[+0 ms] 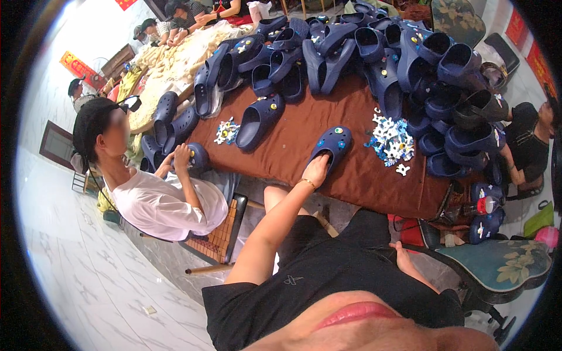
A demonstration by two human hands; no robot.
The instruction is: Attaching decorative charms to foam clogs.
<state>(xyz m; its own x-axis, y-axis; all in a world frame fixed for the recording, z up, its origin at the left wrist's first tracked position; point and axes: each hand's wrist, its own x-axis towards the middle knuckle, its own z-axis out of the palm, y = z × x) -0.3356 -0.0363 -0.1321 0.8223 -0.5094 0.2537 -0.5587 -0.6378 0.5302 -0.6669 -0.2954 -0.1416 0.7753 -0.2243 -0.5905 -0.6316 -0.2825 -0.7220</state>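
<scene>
My left hand [317, 169] reaches into the opening of a navy clog [335, 141] at the table's near edge, its fingers hidden inside and gripping the shoe. Small charms in blue and other colours sit on the clog's perforated toe, which points away from me. Low at my right side, my right hand [404, 257] rests by my dark shorts, fingers partly seen, loosely stretched and holding nothing visible. To the right of the held clog lies a pile of white and blue charms [391, 139]. Another navy clog [259, 121] with a yellow charm stands farther left, beside a smaller charm pile [226, 131].
Heaped navy clogs [328, 55] line the far and right sides of the brown cloth-covered table [281, 164]. At left, a seated co-worker [158, 199] in white handles a clog. A cushioned chair [497, 266] stands at my right. More people sit at the back left table and far right.
</scene>
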